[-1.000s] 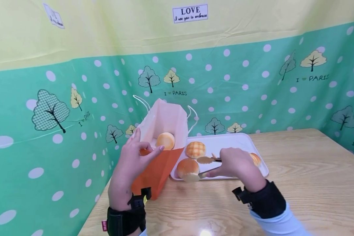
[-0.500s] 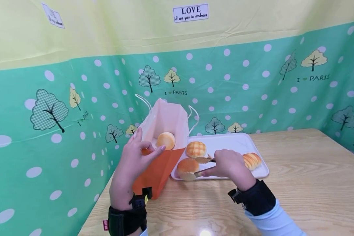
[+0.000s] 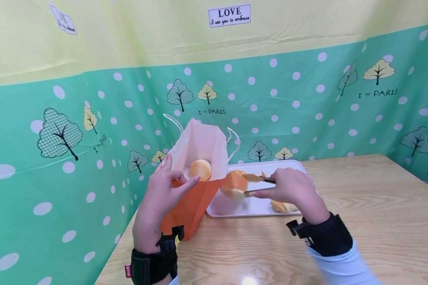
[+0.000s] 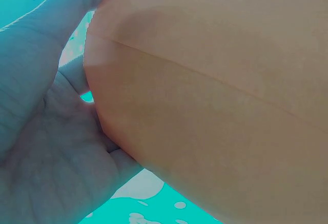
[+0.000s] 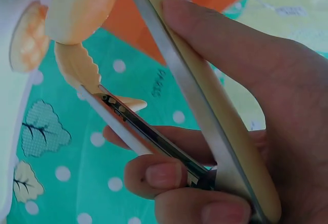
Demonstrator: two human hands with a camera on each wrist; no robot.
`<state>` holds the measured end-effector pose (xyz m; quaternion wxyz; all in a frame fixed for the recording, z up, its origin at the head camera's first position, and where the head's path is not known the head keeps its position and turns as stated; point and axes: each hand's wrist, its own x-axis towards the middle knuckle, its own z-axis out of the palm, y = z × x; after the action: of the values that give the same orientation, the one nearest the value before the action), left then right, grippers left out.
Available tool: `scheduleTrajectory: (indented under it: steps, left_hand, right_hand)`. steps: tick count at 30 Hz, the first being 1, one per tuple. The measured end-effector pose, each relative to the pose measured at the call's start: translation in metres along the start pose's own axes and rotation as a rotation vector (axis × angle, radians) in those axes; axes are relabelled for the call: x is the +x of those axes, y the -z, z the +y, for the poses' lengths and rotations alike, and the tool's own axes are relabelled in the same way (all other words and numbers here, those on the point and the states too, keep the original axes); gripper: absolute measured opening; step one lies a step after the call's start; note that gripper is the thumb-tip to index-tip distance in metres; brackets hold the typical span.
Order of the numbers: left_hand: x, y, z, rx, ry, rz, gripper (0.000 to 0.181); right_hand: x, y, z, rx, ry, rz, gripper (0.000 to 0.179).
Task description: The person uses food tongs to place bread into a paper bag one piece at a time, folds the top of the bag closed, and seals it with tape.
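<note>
My left hand (image 3: 160, 190) pinches the near rim of an orange paper bag (image 3: 183, 208) with a pale inside and white string handles. A pale round bun (image 3: 200, 170) lies inside the bag. My right hand (image 3: 294, 192) grips a pair of tongs (image 5: 179, 75) with tan, scalloped tips. Between those tips is a glossy round bun (image 3: 233, 185), raised over the white tray (image 3: 260, 209) beside the bag's right edge. In the right wrist view, a bun with a checked top (image 5: 32, 37) shows on the tray; the head view hides most of it behind the held bun.
Under my right hand, another bread piece (image 3: 283, 206) sits on the tray, partly covered. The wooden table (image 3: 256, 245) runs to the right and front. A green dotted curtain (image 3: 289, 107) closes off the back and left sides.
The tongs have lifted the glossy bun off the tray's near left, upward and away from me. My right hand shifted left, then back right and up. My left hand and the bag stay put.
</note>
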<state>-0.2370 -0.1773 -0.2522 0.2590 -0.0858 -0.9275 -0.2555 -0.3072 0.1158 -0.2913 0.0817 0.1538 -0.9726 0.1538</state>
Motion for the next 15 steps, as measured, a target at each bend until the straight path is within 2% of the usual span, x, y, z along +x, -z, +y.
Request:
scheduleTrajectory:
  steps: [4, 8, 10, 15]
  left_hand:
    - [0.0, 0.0, 0.001, 0.007, -0.006, 0.0, 0.04]
    - [0.0, 0.0, 0.002, 0.008, -0.006, -0.003, 0.039]
    - [0.0, 0.0, 0.003, 0.005, -0.006, -0.003, 0.039]
    - [-0.001, 0.0, 0.005, 0.003, -0.004, -0.003, 0.039]
  right_hand:
    - [-0.004, 0.02, 0.016, 0.07, -0.013, 0.033, 0.062]
    - [-0.01, 0.041, 0.028, 0.098, -0.067, 0.053, 0.093]
    - [-0.014, 0.05, 0.033, 0.11, -0.093, 0.089, 0.102]
    - [-0.022, 0.067, 0.038, 0.207, -0.145, 0.26, 0.091]
